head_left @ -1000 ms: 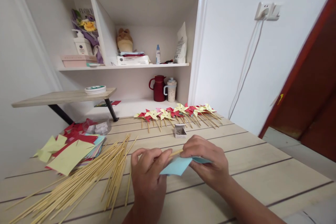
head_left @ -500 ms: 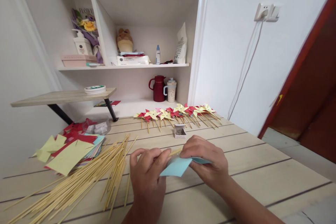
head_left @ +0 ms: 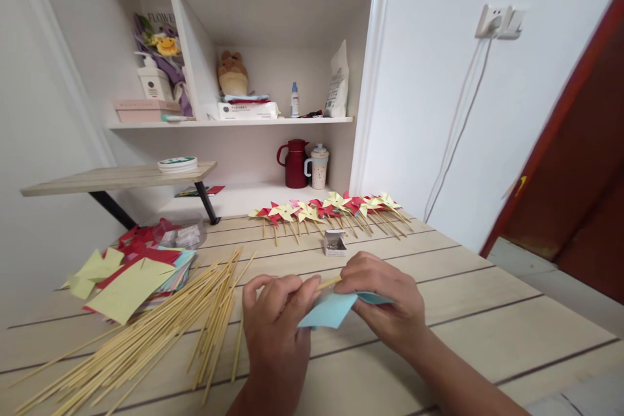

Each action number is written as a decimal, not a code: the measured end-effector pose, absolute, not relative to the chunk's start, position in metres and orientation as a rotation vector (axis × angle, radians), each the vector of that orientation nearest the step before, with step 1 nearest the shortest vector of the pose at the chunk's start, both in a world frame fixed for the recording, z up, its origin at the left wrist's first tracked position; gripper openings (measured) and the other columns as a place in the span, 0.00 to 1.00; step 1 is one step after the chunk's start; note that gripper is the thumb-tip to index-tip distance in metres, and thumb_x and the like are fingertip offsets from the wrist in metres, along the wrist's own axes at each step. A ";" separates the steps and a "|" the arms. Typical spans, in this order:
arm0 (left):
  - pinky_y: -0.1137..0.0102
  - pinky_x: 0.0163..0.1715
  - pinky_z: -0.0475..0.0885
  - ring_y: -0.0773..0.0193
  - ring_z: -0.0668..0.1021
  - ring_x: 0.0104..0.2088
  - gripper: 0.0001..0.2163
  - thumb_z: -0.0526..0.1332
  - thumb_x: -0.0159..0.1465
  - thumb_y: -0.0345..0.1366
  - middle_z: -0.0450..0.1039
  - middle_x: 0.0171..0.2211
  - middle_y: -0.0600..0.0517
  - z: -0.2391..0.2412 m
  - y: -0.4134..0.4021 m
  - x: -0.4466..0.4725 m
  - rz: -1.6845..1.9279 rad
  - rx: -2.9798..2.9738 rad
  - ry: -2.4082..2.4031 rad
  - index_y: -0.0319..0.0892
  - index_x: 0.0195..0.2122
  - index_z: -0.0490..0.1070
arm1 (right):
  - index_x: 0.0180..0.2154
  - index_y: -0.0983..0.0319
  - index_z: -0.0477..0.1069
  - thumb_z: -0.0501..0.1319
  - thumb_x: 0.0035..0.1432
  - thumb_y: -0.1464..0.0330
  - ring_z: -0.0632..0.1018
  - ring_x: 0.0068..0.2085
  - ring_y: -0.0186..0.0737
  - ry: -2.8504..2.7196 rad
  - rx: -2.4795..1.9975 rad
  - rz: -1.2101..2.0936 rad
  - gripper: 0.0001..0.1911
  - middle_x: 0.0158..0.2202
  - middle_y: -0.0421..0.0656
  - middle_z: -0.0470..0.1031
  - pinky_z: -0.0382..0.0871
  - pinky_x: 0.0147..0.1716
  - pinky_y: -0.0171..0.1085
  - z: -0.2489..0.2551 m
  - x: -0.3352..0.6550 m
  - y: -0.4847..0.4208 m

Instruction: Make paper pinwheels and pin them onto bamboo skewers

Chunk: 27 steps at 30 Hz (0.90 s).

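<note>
Both hands work close together low in the middle of the view, just above the wooden table [head_left: 487,312]. My left hand [head_left: 275,325] is closed around a thin bamboo stick [head_left: 327,283], whose tip pokes out between the hands. My right hand [head_left: 383,296] pinches a folded light-blue paper [head_left: 327,311] against that stick. How the paper is fixed to the stick is hidden by my fingers.
A loose heap of bamboo sticks [head_left: 146,331] lies at the left, beside a stack of coloured paper squares [head_left: 129,273]. A small open box of pins [head_left: 335,244] stands ahead of the hands. Several finished pinwheels [head_left: 331,208] line the far edge. Shelves [head_left: 263,120] rise behind.
</note>
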<state>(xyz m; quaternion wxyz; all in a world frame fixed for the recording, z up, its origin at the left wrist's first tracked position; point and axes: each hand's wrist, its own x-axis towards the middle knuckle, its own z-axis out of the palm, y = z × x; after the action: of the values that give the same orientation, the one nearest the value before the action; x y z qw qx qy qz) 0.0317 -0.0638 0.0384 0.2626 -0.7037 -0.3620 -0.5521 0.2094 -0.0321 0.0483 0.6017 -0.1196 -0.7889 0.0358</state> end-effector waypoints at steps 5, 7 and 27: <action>0.65 0.40 0.65 0.66 0.73 0.33 0.08 0.60 0.65 0.27 0.75 0.32 0.56 0.033 -0.061 0.032 -1.508 -1.900 -0.968 0.45 0.41 0.76 | 0.38 0.63 0.75 0.62 0.60 0.75 0.76 0.31 0.40 -1.815 -0.278 0.096 0.05 0.30 0.46 0.77 0.70 0.30 0.40 0.049 0.209 -0.033; 0.65 0.41 0.65 0.66 0.73 0.33 0.09 0.60 0.64 0.26 0.75 0.32 0.56 0.032 -0.061 0.031 -1.518 -1.903 -0.966 0.45 0.42 0.76 | 0.38 0.63 0.75 0.62 0.60 0.76 0.76 0.31 0.40 -1.810 -0.279 0.099 0.06 0.30 0.46 0.76 0.70 0.30 0.40 0.049 0.208 -0.033; 0.65 0.41 0.65 0.68 0.75 0.31 0.09 0.59 0.65 0.26 0.76 0.30 0.57 0.038 -0.063 0.032 -1.486 -1.899 -0.968 0.46 0.40 0.77 | 0.38 0.62 0.76 0.61 0.62 0.71 0.76 0.29 0.40 -1.803 -0.296 0.091 0.05 0.29 0.46 0.77 0.70 0.28 0.40 0.050 0.208 -0.034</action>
<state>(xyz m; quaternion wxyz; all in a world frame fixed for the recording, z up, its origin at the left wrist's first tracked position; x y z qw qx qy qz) 0.0316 -0.0633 0.0376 0.2684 -0.7041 -0.3589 -0.5508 0.2085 -0.0336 0.0500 0.6101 -0.1281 -0.7809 0.0392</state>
